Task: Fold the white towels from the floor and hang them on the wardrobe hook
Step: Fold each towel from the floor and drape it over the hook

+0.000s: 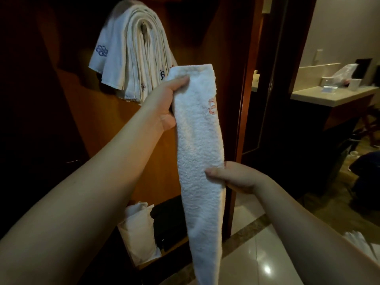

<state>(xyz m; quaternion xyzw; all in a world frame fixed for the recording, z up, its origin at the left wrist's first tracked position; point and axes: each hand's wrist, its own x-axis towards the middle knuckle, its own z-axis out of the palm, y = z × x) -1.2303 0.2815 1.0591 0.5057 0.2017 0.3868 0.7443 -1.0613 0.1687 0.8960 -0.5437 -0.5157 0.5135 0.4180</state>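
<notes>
Two hands, left hand (164, 101) and right hand (232, 177), grip one towel (199, 145).

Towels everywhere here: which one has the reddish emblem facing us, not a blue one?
The long folded towel held by both hands, left hand near its top, right hand lower. The most visible emblems on the hanging towels are blue.

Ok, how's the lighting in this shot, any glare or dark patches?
Head view: dim and warm; wardrobe interior nearly black at left; glare spots on the glossy floor tiles; the held towel is lit well enough to show texture; straight edges bow from the wide lens.
</notes>
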